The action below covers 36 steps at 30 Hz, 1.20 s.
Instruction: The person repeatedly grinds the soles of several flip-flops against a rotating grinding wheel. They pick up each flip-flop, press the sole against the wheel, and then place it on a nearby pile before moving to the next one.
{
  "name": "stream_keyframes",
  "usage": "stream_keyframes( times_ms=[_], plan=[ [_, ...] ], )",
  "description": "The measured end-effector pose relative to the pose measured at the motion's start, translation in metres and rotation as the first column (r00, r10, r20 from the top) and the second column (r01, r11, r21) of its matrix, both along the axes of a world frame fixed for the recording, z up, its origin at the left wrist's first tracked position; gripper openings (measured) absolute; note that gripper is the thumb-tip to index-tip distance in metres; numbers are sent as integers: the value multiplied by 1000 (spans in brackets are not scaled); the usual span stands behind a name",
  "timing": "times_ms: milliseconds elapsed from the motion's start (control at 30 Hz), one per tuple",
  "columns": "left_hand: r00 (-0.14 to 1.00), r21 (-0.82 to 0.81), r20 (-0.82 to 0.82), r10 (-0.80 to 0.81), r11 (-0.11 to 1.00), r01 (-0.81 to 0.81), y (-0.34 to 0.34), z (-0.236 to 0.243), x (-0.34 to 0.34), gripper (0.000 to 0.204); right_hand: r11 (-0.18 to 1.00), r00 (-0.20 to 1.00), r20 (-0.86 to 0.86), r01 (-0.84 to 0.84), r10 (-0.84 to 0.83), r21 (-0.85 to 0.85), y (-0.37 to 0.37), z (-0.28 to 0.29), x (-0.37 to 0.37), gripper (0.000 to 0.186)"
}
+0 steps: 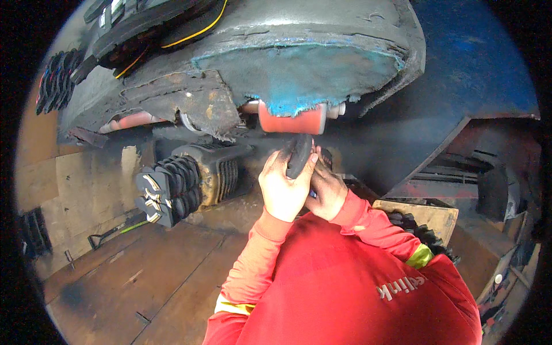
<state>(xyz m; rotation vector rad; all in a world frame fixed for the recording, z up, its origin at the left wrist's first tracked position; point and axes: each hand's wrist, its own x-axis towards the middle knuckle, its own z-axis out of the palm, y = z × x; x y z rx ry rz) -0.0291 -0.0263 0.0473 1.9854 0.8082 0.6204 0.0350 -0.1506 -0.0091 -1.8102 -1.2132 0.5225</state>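
Note:
My left hand [282, 187] is closed around a dark, curved piece that looks like a shoe sole [299, 156], with its thumb along the near side. My right hand [328, 194] is wrapped round the same sole from the right, its fingers partly hidden behind it. The sole stands on edge just below an orange-red roller [292, 122]; I cannot tell whether the two touch. A ragged blue, dust-covered cloth [310, 75] hangs over the roller's top.
A finned motor [221, 172] sits below the machine, beside stacked black soles [167, 195]. More soles lie on the machine's top [144, 26] at upper left. A blue panel [460, 63] rises at right, above a wooden box [422, 215] by my right elbow.

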Motion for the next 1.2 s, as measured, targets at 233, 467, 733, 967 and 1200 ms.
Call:
stream_keyframes(
  times_ms=[233,467,733,967,1200],
  plan=[
    [992,63,-118,-45,997,53,9,-31,24,26,986,949,-311,-91,44,-138,5,2,26,81],
    [1000,-51,9,-10,999,11,-1,-22,2,23,990,989,132,76,-60,-119,4,5,6,81],
    [996,-128,-1,-94,987,93,14,5,-23,40,987,870,471,95,-145,129,22,5,-23,75],
    [991,50,-17,-135,989,136,18,5,-9,35,975,972,94,218,-213,-39,15,-8,-19,76],
    [974,38,-175,-146,987,155,16,-12,11,24,979,986,-38,153,-160,-136,8,-16,-3,83]
  ],
)
